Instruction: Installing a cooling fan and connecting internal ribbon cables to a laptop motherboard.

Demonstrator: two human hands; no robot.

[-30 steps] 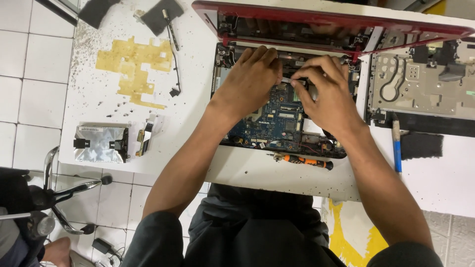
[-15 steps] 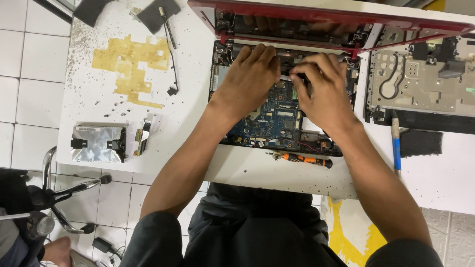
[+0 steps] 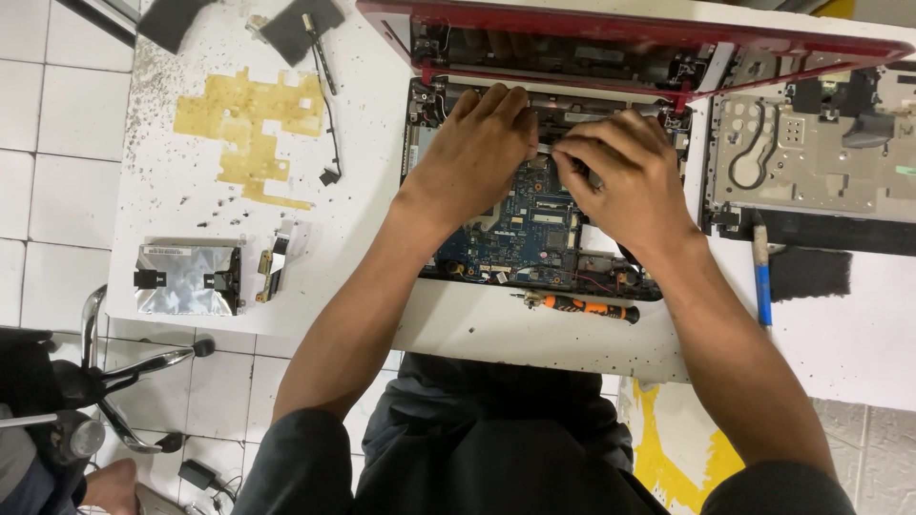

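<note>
I am leaning over the white desk [image 3: 239, 114], where the opened red laptop [image 3: 611, 38] is lying with its long axis running left to right across my view. Its hinged lid is pointing away from me and its front edge is facing my body. Inside the base, the blue motherboard [image 3: 520, 224] is sitting exposed, partly covered by my hands.

My left hand [image 3: 472, 157] is resting flat on the upper part of the board, fingers stretched toward the hinge, pressing rather than pinching; its grip is loose and holding nothing that I can see. My right hand [image 3: 620, 176] is curling closed near the hinge edge, and its fingertips are pinching something small and pale there. I cannot tell whether it is a cable, a connector or a tool tip.

I judge the main risk to be my pulling too hard or at an angle, which could tear a thin cable or lift its socket. My left palm, bearing on the bare board, could flex it or knock small parts. The orange-handled screwdriver [image 3: 582, 306] is lying just in front of the laptop, near the desk's edge, parallel to it, where my forearm could roll it off.
</note>
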